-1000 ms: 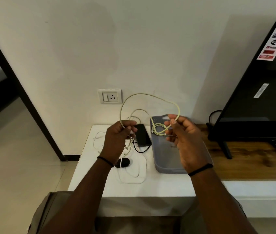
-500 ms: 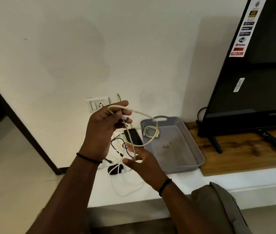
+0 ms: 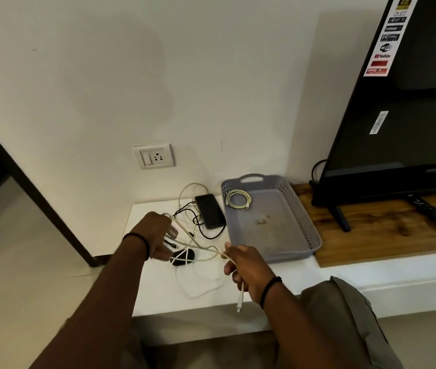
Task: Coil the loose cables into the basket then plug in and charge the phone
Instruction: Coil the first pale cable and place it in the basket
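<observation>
A grey perforated basket (image 3: 302,222) stands on the white shelf, with a coiled yellowish cable (image 3: 238,199) in its far left corner. A black phone (image 3: 209,211) lies left of the basket among loose black and white cables. My right hand (image 3: 246,267) is shut on a cream cable (image 3: 198,245); its plug end hangs below my fist. That cable runs taut up to my left hand (image 3: 159,237), which hovers over the pile with fingers spread and the cable across them. A black charger block (image 3: 183,257) lies between my hands.
A wall socket with switch (image 3: 154,156) is above the shelf. A large black TV (image 3: 398,102) stands on the wooden top at right, with a remote (image 3: 431,213) by its foot. A dark door frame (image 3: 33,193) is at left.
The yellowish coil went from my hands into the basket. My left hand dropped from chest height to the pile; my right hand pulled a cream cable toward me.
</observation>
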### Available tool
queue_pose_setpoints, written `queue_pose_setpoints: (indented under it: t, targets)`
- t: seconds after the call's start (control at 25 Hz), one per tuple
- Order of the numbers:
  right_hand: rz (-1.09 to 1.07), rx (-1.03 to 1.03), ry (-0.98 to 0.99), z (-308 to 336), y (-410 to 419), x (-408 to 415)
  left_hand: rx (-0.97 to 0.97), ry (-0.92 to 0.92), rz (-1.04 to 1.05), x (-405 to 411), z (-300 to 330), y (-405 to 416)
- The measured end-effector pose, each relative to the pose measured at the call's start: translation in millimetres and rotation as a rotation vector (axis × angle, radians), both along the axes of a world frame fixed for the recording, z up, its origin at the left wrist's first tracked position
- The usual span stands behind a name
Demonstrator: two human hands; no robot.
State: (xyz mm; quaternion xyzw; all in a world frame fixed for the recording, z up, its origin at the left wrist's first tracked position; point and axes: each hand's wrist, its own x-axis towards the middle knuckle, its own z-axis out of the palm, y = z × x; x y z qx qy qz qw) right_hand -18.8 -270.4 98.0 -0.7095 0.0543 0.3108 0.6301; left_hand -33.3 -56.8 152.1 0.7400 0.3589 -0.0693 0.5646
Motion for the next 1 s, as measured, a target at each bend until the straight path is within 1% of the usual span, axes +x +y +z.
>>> queue_pose_setpoints:
  t: [0.04, 0.12, 0.16, 0.2, 0.28, 0.32, 0.4, 0.56, 0.72, 0.8, 0.88, 1.0]
  targets:
    - [-0.026, 0.030, 0.021, -1, -3, 2, 0.091, 0.061, -0.028, -2, -11, 8]
    - [-0.067, 0.076, 0.007, -3, -9, 8, 0.264, 0.126, -0.069, -3, -22, 23]
    - [-0.081, 0.102, -0.003, -3, -13, 11, 0.314, 0.125, -0.055, -3, -24, 31]
    - [-0.096, 0.140, -0.005, -4, -15, 13, 0.306, 0.100, -0.021, -4, -23, 36]
    - [-0.142, 0.272, 0.026, -4, -19, 18, 0.212, 0.019, 0.106, -9, -20, 43]
    - [-0.161, 0.350, 0.043, -3, -20, 19, 0.161, -0.011, 0.135, -13, -15, 40]
    - [-0.161, 0.438, 0.023, 1, -21, 20, 0.071, -0.026, 0.067, -21, -8, 28]
    - [-0.106, 0.370, -0.090, 12, -10, 13, -0.075, 0.030, -0.195, -33, -14, -1]
    - [-0.032, 0.308, -0.138, 16, 2, -3, -0.233, 0.073, -0.358, -36, -37, -31]
    - [-0.038, 0.271, -0.153, 14, 7, -9, -0.333, 0.040, -0.398, -37, -47, -43]
    - [-0.089, 0.264, -0.153, 11, 9, -11, -0.420, -0.031, -0.405, -40, -53, -46]
    - [-0.132, 0.241, -0.195, 7, 9, -9, -0.491, -0.134, -0.425, -45, -52, -44]
